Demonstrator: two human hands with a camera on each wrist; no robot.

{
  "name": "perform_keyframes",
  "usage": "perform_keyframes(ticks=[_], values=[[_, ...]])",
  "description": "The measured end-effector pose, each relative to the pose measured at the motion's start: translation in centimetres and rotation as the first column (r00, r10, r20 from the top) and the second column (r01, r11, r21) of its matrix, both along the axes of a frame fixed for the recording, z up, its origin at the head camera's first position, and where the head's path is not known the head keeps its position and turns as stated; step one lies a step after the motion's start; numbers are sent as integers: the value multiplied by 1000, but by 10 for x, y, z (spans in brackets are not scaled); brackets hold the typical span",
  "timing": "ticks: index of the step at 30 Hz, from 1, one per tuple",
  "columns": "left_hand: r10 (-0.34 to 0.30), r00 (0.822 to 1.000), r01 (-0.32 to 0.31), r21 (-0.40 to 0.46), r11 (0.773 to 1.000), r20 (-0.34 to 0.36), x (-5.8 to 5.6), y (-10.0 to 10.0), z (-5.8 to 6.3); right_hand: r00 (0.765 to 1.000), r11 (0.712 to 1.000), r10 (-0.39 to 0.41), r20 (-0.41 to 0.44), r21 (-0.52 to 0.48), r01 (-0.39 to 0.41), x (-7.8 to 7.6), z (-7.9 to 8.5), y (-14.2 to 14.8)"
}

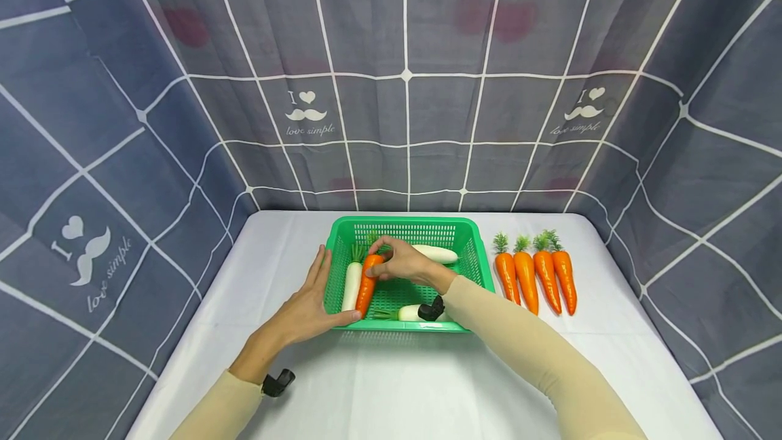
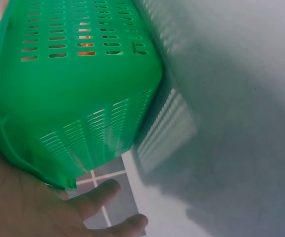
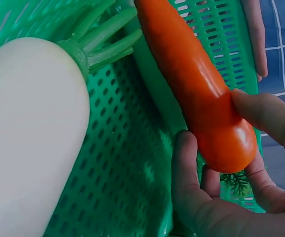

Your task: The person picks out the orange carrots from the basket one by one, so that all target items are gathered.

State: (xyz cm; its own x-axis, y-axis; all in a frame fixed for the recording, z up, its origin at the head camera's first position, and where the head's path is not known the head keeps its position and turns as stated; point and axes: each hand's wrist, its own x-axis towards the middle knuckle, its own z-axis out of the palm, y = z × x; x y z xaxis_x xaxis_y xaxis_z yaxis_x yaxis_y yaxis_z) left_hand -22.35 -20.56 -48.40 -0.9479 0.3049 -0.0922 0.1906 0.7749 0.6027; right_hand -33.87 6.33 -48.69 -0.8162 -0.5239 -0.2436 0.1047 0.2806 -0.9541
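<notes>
A green perforated basket [image 1: 482, 265] stands on the white-covered table. My right hand [image 1: 404, 261] grips an orange carrot [image 1: 366, 288] by its thick, leafy end, inside the basket's left part. In the right wrist view, thumb and fingers surround that carrot's rounded top, with green leaves [image 3: 236, 182] below it. Beside the carrot lies a white radish [image 1: 351, 286] with green stems. A second radish [image 1: 441, 254] lies at the back and a third radish [image 1: 408, 313] along the front wall. My left hand [image 1: 305, 312] rests against the basket's left front corner, thumb at the rim, fingers stretched along the side.
To the right of the basket, several carrots [image 1: 543, 278] with green tops lie side by side on the white tablecloth [image 1: 391, 386]. Grey-blue checked curtains [image 1: 403, 114] enclose the table at the back and both sides. Each wrist wears a small black camera [image 1: 278, 383].
</notes>
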Motion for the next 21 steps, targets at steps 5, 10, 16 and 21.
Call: perform_keyframes(ticks=[5, 10, 16, 21], values=[[4, 1000, -4, 6, 1000, -1, 0, 1, 0, 1000, 1000, -11, -23, 3, 11, 2, 5, 1], [6, 1000, -6, 3, 1000, 4, 0, 1, 1, 999, 999, -16, -42, -31, 15, 4, 11, 3], [10, 1000, -10, -4, 1000, 2, 0, 1, 1, 999, 997, -21, -48, -79, 17, 6, 19, 10], [6, 1000, -6, 6, 1000, 7, 0, 0, 1, 997, 995, -41, -60, -99, 35, 6, 24, 17]])
